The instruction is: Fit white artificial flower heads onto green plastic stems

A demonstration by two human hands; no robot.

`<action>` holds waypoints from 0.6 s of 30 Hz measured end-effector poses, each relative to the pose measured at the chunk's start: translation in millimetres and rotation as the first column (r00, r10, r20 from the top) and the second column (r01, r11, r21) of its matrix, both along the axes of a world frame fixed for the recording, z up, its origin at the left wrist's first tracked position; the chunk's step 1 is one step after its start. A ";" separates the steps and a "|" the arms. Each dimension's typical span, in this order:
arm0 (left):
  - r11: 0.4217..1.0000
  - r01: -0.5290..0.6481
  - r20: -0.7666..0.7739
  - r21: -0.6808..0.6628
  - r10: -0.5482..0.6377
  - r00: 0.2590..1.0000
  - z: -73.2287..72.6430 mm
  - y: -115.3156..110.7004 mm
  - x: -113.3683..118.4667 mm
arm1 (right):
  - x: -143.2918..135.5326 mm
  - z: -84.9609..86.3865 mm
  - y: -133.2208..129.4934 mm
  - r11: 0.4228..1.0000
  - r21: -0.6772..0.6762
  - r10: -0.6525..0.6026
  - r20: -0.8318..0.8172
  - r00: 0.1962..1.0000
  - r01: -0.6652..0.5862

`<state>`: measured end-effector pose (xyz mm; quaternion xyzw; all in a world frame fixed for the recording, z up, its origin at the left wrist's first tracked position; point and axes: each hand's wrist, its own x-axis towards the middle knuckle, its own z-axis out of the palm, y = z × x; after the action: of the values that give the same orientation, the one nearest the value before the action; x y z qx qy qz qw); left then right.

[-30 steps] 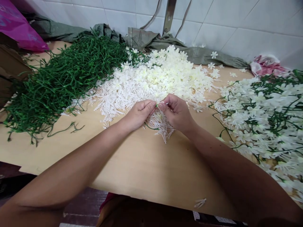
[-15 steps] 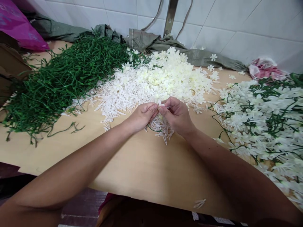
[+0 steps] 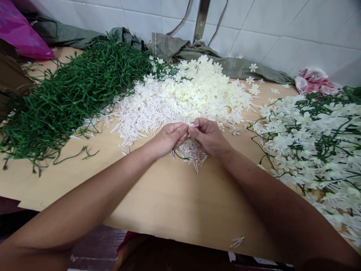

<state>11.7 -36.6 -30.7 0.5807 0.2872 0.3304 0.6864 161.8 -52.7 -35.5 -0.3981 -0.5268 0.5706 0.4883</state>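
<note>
My left hand (image 3: 170, 139) is closed in a pinch around a green artificial flower stem (image 3: 179, 155), whose curved lower end hangs out under the fingers. Fingertip to fingertip with it, my right hand (image 3: 211, 136) pinches a small white artificial flower (image 3: 193, 124) at the stem's top. My fingers cover most of where flower and stem meet. Just beneath both hands lies a small heap of white stamens (image 3: 194, 154). Behind them spreads a larger heap of stamens (image 3: 135, 114), merging into a pile of loose white blossoms (image 3: 208, 88).
Bare green stems (image 3: 93, 82) are heaped at left. Stemmed white flowers (image 3: 313, 146) cover the right side. A grey-green cloth (image 3: 239, 67) runs along the tiled wall (image 3: 276, 22). A pink bag (image 3: 22, 34) and a red-and-white bag (image 3: 317, 81) sit behind; stray stamens (image 3: 237, 241) lie near the front edge.
Both hands stay together in nearly the same spot, with fingers shifting slightly at the flower. More of the green stem now shows below the left hand. The whole view has shifted a little.
</note>
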 end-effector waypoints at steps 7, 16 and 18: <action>0.999 0.001 -0.075 0.041 0.002 0.997 -0.6 -1.8 -1.0 | 3.7 -3.4 0.9 0.999 0.007 0.039 0.078 0.996 -0.039; 1.000 0.017 -0.061 -0.017 -0.018 0.998 10.5 3.0 1.3 | 10.9 8.9 3.6 0.998 0.062 0.013 0.163 0.986 -0.023; 1.000 -0.001 -0.057 -0.006 0.000 0.998 14.4 2.5 1.8 | 11.8 12.3 4.8 0.995 0.092 0.015 0.119 0.993 -0.026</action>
<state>13.5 -34.1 -16.3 0.5878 0.3076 0.3132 0.6795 173.6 -47.9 -23.2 -0.4026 -0.5847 0.5259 0.4685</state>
